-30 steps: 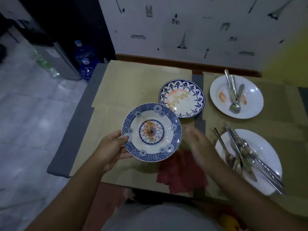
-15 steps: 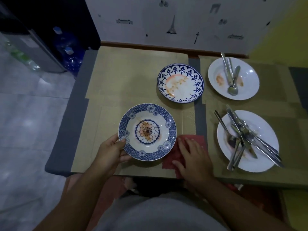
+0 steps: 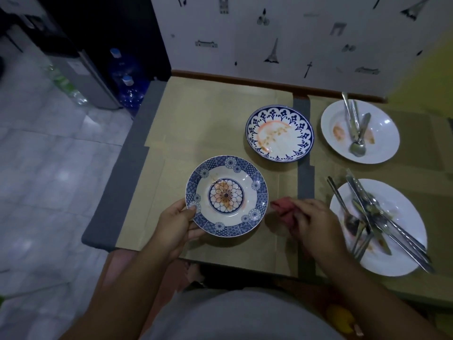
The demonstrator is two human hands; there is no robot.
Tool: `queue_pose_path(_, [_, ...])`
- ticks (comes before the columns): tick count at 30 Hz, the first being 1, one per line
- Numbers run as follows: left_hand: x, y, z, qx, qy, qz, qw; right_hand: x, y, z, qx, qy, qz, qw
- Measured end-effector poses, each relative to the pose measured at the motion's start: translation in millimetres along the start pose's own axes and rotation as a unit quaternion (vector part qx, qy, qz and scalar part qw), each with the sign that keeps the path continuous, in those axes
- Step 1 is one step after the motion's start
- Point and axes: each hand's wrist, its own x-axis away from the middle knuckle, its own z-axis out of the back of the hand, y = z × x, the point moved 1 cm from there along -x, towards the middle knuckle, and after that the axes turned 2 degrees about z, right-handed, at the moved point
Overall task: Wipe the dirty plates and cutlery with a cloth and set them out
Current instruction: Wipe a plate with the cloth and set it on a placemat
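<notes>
Bunch the red cloth (image 3: pixel 285 209) tighter in the right hand (image 3: pixel 316 228), now curled round it with a loose corner poking out leftward, just beside the patterned plate (image 3: pixel 226 195) but apart from its rim. Keep the left hand (image 3: pixel 175 223) as is: thumb pressed on the near-left rim, fingers hidden under, plate lifted and tilted a little over the counter (image 3: pixel 208 128). Bring the cloth onto the well first, where orange smears sit on the flower motif and toward the upper left, then sweep outward to the blue border in circles. Press against the fingers beneath, not against the free edge, lest the plate tip from the one-sided hold. Fold to a clean face once soiled. Leave for later the scalloped plate (image 3: pixel 279 133) beyond, streaked orange, the far white plate (image 3: pixel 382 126) bearing a spoon (image 3: pixel 358 146), and the near white plate (image 3: pixel 402 212) heaped with cutlery (image 3: pixel 377 217). Keep the right elbow clear of those handles, which overhang the rim.
</notes>
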Motion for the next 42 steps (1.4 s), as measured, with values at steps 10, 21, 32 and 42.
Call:
queue_pose_path(10, [10,4,-21,-0.012,-0.032,-0.023,0.999,-36,-88,-30,0.093,-0.129,0.182,0.97])
queue_pose_path(21, [17,4,-24,-0.027,-0.042,-0.018,0.999,-35,-73,-43,0.208,-0.396,0.282,0.849])
queue_pose_path(32, [18,8,-28,-0.054,-0.035,-0.029,0.998,-54,-76,-52,0.17,-0.166,0.271,0.933])
queue_pose_path(42, [23,1,-25,-0.062,-0.048,-0.03,0.996,-39,-58,-31,0.203,-0.382,0.255,0.865])
